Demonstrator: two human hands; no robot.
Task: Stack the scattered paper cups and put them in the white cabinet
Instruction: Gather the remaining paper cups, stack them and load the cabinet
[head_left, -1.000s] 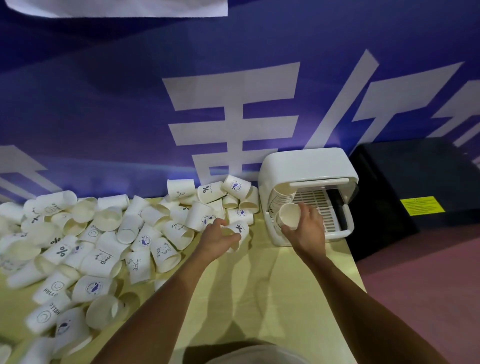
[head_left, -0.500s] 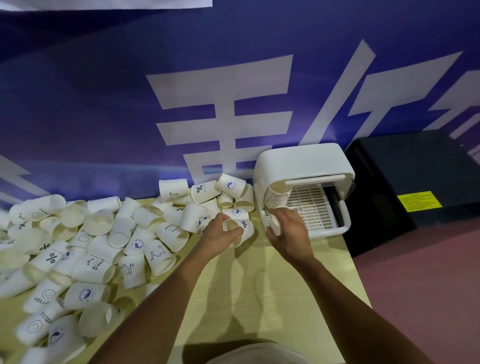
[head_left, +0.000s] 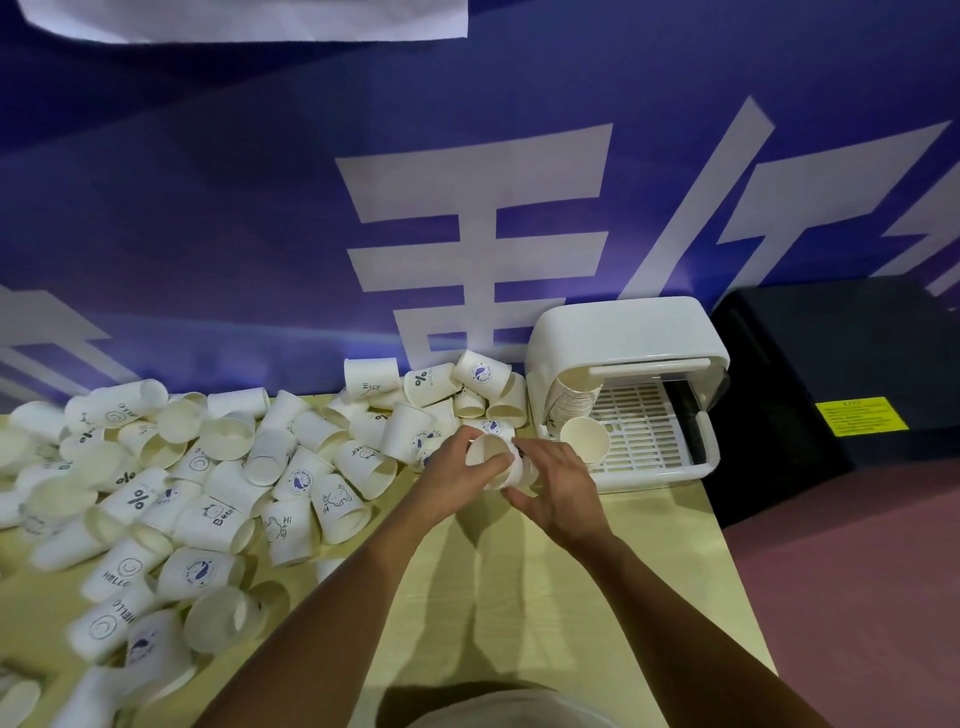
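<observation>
Pale yellow table (head_left: 519, 597), seen from its near edge up to the blue wall. To the left of the fingers (head_left: 491, 464) and just beyond them, a wide heap of white paper cups (head_left: 291, 478), most lying on their sides and touching one another, many with blue prints. Just beyond the fingers to the right, at the far right corner, the white cabinet (head_left: 623, 332), standing upright with its front open.

Scattered paper cups (head_left: 298, 480): several dozen, uncountable exactly. Held cup (head_left: 491, 454): one. White cabinet (head_left: 623, 332): one; cup stack (head_left: 574, 415) inside: one. Left hand (head_left: 457, 475), right hand (head_left: 563, 493): two. Black box (head_left: 831, 364): one.
</observation>
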